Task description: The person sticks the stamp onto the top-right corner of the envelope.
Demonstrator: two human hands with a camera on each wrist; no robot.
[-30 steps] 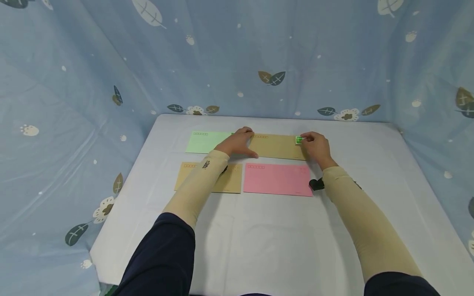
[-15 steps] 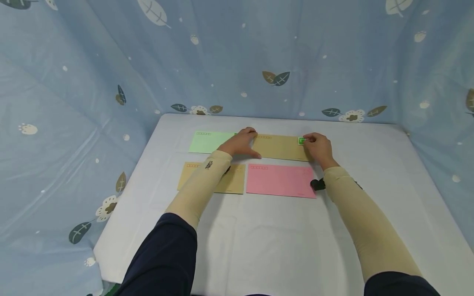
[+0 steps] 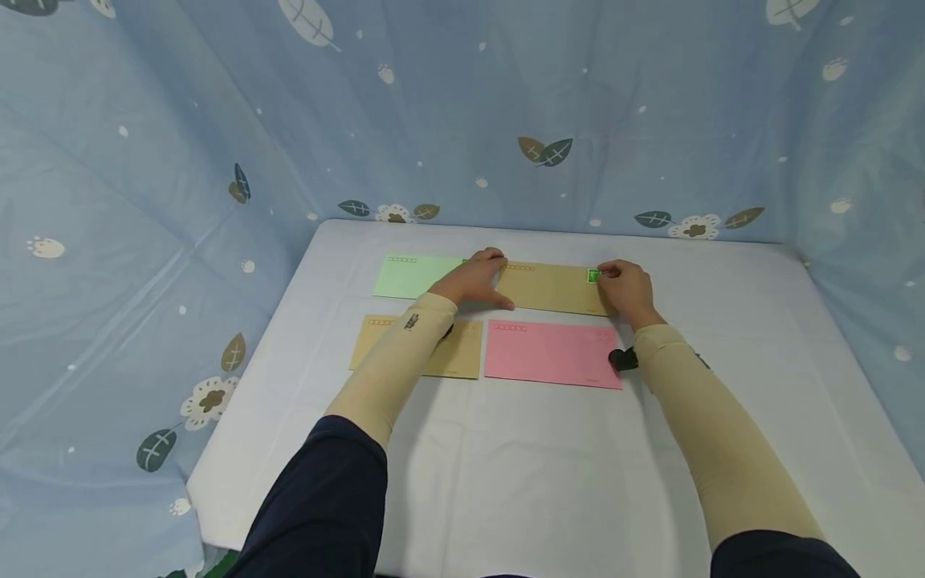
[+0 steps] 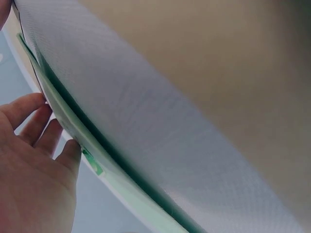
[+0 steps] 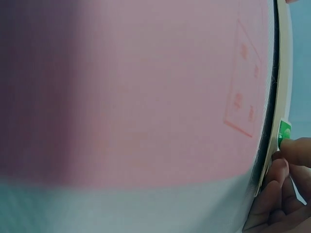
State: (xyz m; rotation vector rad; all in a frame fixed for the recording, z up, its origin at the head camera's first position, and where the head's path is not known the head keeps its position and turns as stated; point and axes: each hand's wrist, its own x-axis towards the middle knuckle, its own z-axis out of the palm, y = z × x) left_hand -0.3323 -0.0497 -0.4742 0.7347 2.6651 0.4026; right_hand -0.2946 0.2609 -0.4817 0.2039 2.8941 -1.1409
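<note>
White tabletop [image 3: 535, 457]: right hand [image 3: 627, 289] still pinches green stamp [image 3: 592, 275], left hand [image 3: 471, 281] spread, unmoved

My head camera looks forward and down across the worktop [image 3: 535, 457]. Wrist cameras peer close toward my fingers [image 4: 24, 108]; the right shares the green stamp [image 5: 285, 130] with the head view.

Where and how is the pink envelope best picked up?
The pink envelope is probably best pinched by its near long edge, coming from the near side: it lies flat on the white tabletop, with that edge uncovered.
</note>
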